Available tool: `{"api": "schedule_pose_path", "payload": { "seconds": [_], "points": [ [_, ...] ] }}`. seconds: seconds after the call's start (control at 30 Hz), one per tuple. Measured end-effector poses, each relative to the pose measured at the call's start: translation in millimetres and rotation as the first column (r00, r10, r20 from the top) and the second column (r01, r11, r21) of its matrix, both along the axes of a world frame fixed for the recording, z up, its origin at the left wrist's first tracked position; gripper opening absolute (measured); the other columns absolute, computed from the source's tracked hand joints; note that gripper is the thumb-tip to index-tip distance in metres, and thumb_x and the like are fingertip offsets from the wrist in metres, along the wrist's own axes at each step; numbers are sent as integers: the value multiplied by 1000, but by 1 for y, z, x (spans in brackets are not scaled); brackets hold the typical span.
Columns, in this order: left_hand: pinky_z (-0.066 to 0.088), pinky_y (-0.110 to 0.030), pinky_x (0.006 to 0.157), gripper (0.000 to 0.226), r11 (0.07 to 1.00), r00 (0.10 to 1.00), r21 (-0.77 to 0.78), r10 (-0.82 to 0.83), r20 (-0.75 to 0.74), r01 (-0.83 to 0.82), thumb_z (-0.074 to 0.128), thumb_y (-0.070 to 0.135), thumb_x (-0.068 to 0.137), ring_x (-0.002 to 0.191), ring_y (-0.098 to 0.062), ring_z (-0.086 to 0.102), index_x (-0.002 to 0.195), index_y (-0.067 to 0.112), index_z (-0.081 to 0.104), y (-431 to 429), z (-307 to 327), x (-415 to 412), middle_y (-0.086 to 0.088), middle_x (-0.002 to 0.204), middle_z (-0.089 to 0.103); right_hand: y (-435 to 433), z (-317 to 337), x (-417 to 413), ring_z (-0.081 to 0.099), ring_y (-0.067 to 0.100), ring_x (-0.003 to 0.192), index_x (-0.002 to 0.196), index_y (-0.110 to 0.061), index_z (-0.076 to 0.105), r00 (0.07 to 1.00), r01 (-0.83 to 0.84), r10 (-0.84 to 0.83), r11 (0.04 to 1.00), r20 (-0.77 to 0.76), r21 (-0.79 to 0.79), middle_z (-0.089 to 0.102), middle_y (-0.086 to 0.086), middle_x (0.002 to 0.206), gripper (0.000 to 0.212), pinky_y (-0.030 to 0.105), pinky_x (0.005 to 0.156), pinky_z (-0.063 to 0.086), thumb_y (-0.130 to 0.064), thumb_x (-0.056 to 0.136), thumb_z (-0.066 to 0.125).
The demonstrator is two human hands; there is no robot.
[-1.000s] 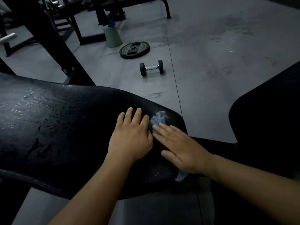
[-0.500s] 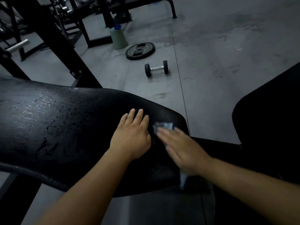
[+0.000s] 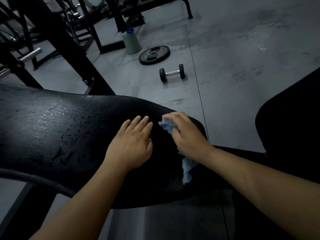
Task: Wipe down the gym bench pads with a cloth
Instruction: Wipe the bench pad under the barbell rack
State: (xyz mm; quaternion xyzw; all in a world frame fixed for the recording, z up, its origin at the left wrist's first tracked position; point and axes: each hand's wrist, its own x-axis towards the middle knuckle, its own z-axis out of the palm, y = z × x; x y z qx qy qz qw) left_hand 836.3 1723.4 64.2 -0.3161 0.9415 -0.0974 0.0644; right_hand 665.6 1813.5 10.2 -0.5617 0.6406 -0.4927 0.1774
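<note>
A long black bench pad (image 3: 57, 135) runs from the left to the middle, its surface wet and shiny. My left hand (image 3: 133, 142) lies flat on the pad with straight fingers. Just to its right, my right hand (image 3: 187, 134) presses a light blue cloth (image 3: 167, 126) onto the pad's narrow right end, fingers bent over it. A tail of the cloth hangs down below the wrist. Most of the cloth is hidden under the hand. A second black pad (image 3: 292, 125) stands at the right.
On the grey floor beyond the bench lie a small dumbbell (image 3: 172, 72) and a weight plate (image 3: 154, 54), with a green bottle (image 3: 131, 43) behind them. Black rack frames (image 3: 69, 44) and other benches fill the back left.
My right hand has slid the cloth farther up toward the pad's far right edge, and its fingers have curled more over the cloth. My left hand has stayed flat in place.
</note>
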Motion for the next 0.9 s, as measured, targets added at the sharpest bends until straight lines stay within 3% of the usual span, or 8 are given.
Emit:
{"api": "schedule_pose_path", "payload": {
  "seconds": [0.07,0.23,0.47,0.53,0.63,0.73,0.83,0.9],
  "points": [
    [8,-40,125,79,1000,1000,6,2,-9,-1,7,47,86,154,-19,12,157,19,28,1,0,0,-1,166,20,-15,11,1,52,5,116,122,-20,57,996,46,-47,999,71,11,58,-9,121,42,11,97,38,4,91,43],
    [8,-40,125,75,1000,1000,0,-1,-20,1,10,45,87,154,-18,11,156,21,28,1,0,-1,0,166,19,-6,7,-1,38,19,136,136,-21,55,958,149,-136,988,-254,35,47,-2,144,42,32,115,29,-27,95,52],
    [5,-40,125,60,1000,1000,21,1,-23,-1,26,43,99,154,-17,6,157,24,26,1,1,-2,2,167,15,22,-13,3,51,11,117,143,-21,40,918,237,-307,932,250,274,47,-2,133,58,22,94,39,-10,92,63],
    [7,-40,125,57,998,996,63,20,-82,-14,35,40,101,154,-17,10,155,24,31,-1,3,-5,3,165,22,20,-5,0,59,14,115,137,-26,42,789,110,-245,959,563,263,55,1,133,56,31,96,50,-1,91,62],
    [32,-38,116,45,963,910,270,122,-397,-12,46,43,98,137,-14,44,139,26,54,10,12,-21,4,142,57,13,12,0,66,24,111,126,-16,54,438,-6,-107,993,892,122,65,12,126,40,36,94,53,3,92,58],
    [54,-39,93,25,713,695,699,477,-538,52,64,45,90,97,-9,68,107,27,70,20,16,-39,9,100,74,8,27,1,69,27,105,128,-7,56,162,-34,24,999,986,-19,69,17,119,32,40,96,54,3,98,50],
    [57,-44,84,23,579,552,809,645,-528,97,74,39,74,88,-27,71,87,21,68,15,14,-43,-3,91,75,8,31,-5,69,24,94,128,-7,53,300,20,-1,1000,954,-6,67,16,113,43,36,86,56,16,92,48],
    [55,-42,77,11,445,449,877,757,-475,179,73,23,86,86,-28,69,90,18,64,12,20,-42,-9,93,73,10,30,-12,70,19,85,124,-13,56,443,88,-65,996,894,29,69,10,102,46,30,74,57,17,89,51]
  ]
}}
